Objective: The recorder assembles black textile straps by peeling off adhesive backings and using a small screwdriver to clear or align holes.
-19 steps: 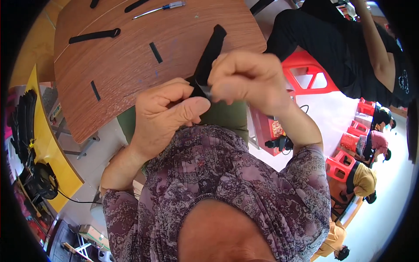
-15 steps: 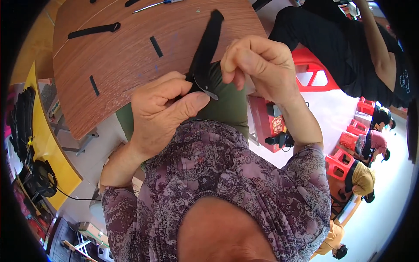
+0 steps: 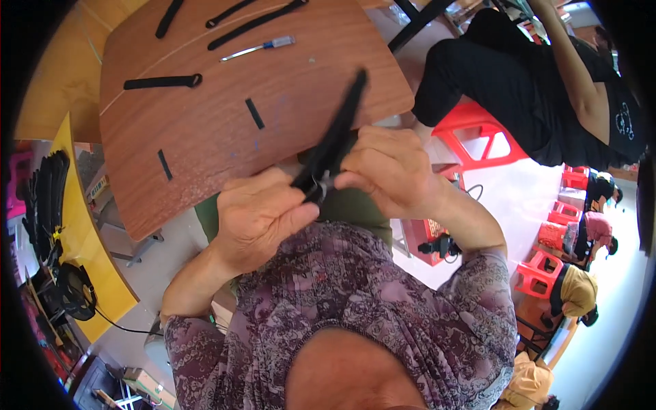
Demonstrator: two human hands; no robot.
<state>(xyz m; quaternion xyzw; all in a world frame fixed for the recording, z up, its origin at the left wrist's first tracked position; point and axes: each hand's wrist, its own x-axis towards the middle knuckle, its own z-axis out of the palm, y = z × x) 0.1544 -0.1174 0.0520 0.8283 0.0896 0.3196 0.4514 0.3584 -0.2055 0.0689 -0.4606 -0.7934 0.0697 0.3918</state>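
A black fabric strap (image 3: 342, 123) slants up and away from between my hands, its far end blurred over the table edge. My left hand (image 3: 258, 222) is closed around its near end, thumb pressed on top. Against that end my right hand (image 3: 393, 167) is closed too, with its thumb at a small shiny grey piece (image 3: 324, 183) on the strap. The right fingertips are partly hidden behind the strap. Both hands are above my lap, in front of the brown wooden table (image 3: 205, 137).
On the table lie a screwdriver (image 3: 260, 48), a looped black strap (image 3: 164, 82), several other straps at the back, and short black strips (image 3: 254, 113). A yellow board (image 3: 96, 253) stands left. At right a person in black (image 3: 506, 89) sits on a red stool (image 3: 478, 137).
My right hand has come in from the right to the strap's near end. The strap has swung slightly rightward. My view has shifted, showing more of the table's far part.
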